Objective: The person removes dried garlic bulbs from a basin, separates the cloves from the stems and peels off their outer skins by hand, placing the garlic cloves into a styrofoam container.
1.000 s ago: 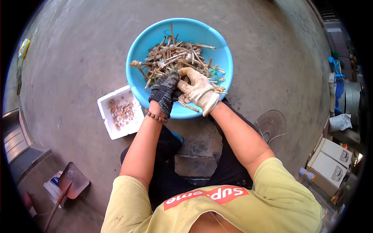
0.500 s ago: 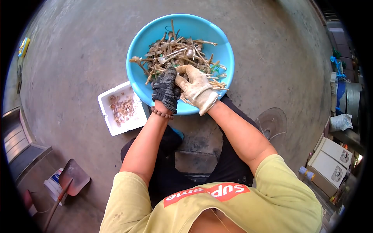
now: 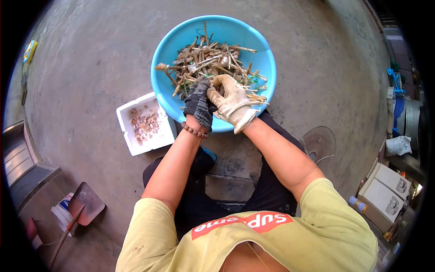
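Note:
A large blue basin (image 3: 164, 86) holds a heap of dried garlic (image 3: 213, 59) with long stalks and a few green strings. Over its near side, my left hand (image 3: 198, 103) wears a dark grey knitted glove, and a beaded bracelet circles the wrist. My right hand (image 3: 233, 102), in a cream glove, meets it with thumb and fingers curled inward. Both hands are closed, their fingertips almost touching; whatever lies between them is hidden by the gloves. Left of the basin stands a white foam box (image 3: 123, 119) with loose garlic cloves (image 3: 146, 127) inside.
A shovel (image 3: 86, 204) leans by a white bucket (image 3: 61, 215) at lower left. On the right lie a round fan-like disc (image 3: 319, 143), a pale two-knobbed box (image 3: 385, 190) and a can (image 3: 358, 204). Concrete floor (image 3: 108, 54) surrounds the basin.
The whole view has shifted slightly, so the basin and foam box appear a little further right. Both hands stay together at the basin's near side, with only small finger movements.

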The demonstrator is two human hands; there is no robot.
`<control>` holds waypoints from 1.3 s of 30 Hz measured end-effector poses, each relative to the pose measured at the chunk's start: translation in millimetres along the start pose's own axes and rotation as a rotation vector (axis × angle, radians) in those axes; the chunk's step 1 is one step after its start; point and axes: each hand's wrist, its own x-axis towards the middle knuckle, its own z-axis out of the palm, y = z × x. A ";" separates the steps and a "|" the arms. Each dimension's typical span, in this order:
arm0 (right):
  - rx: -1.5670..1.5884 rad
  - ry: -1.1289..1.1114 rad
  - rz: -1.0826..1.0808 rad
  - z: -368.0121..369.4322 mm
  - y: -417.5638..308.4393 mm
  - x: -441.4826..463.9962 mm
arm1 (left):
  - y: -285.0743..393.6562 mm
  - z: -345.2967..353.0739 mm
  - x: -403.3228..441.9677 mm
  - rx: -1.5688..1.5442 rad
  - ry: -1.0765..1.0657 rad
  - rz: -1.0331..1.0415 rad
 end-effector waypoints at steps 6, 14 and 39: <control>-0.136 0.066 -0.196 5.0 14.3 -0.2 | -24.6 -6.4 0.8 0.101 -0.171 -0.234; -0.148 0.081 -0.290 9.0 12.4 0.8 | -8.4 -14.1 4.0 0.701 -0.252 0.124; 0.351 -0.021 0.099 7.6 18.5 10.2 | -43.2 -13.0 0.0 0.365 -0.129 0.077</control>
